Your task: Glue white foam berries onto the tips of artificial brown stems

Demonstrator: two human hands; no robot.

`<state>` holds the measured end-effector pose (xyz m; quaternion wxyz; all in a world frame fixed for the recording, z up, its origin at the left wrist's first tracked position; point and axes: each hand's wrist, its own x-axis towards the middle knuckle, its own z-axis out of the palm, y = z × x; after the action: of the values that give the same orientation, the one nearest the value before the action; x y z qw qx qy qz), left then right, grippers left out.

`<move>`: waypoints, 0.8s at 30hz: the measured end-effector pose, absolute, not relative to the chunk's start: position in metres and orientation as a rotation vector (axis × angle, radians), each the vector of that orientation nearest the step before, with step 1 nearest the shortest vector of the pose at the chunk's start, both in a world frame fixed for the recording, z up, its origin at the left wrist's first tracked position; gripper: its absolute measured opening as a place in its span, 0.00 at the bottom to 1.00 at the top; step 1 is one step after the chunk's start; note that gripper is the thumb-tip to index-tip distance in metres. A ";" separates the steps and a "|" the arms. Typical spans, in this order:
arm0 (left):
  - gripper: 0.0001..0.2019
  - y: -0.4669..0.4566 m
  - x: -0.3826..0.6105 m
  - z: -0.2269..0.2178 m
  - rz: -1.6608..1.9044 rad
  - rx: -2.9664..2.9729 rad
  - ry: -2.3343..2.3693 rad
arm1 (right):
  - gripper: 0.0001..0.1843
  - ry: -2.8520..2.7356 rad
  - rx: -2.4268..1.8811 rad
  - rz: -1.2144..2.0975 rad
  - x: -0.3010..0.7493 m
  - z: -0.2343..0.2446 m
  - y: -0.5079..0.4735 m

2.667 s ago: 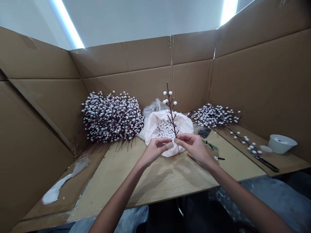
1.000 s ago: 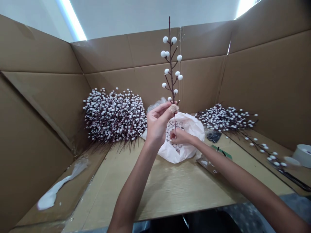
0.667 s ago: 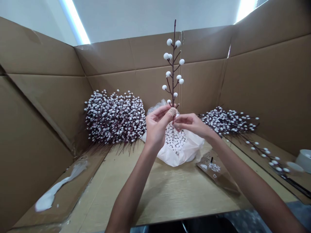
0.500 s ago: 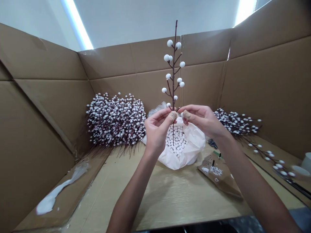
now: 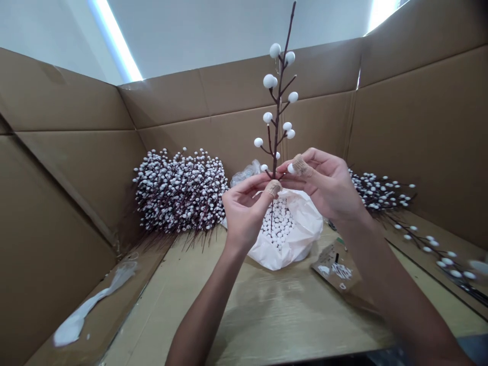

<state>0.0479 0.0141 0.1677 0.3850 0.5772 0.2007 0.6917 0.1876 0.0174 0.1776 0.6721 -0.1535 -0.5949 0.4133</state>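
Note:
A brown artificial berry stem [image 5: 278,112] with white berries on its short twigs stands nearly upright, its top leaning right. My left hand [image 5: 247,206] pinches it near the lower end between thumb and fingers. My right hand [image 5: 324,180] holds one white berry [image 5: 291,168] between thumb and forefinger, just right of the stem's lowest twigs. Both thumbs have tan tape on them. Below the hands, a white plastic bag [image 5: 305,223] lies open with many loose white berries [image 5: 280,223] inside. The stem's thin wire end hangs in front of the bag.
A big pile of berry stems [image 5: 181,193] lies at the left back, a smaller pile [image 5: 381,190] at the right. One single stem [image 5: 430,244] lies at the right. A brown cardboard piece [image 5: 339,269] and a white glue-like strip [image 5: 87,310] rest on the table. Cardboard walls [image 5: 168,101] enclose it.
The stem has come closer and its top has tilted right. My right hand, with the berry, has moved slightly up and right.

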 end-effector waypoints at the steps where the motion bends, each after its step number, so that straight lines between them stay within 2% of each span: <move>1: 0.08 0.014 0.048 0.168 1.763 1.473 0.512 | 0.14 -1.337 -0.349 0.925 0.187 0.178 0.018; 24: 0.05 0.009 0.051 0.170 1.850 1.495 0.492 | 0.10 -1.275 -0.309 0.870 0.176 0.170 0.022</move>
<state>0.0510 0.0088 0.1698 0.3487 0.5768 0.1900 0.7139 0.1761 0.0222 0.1699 0.7058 -0.1390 -0.5738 0.3916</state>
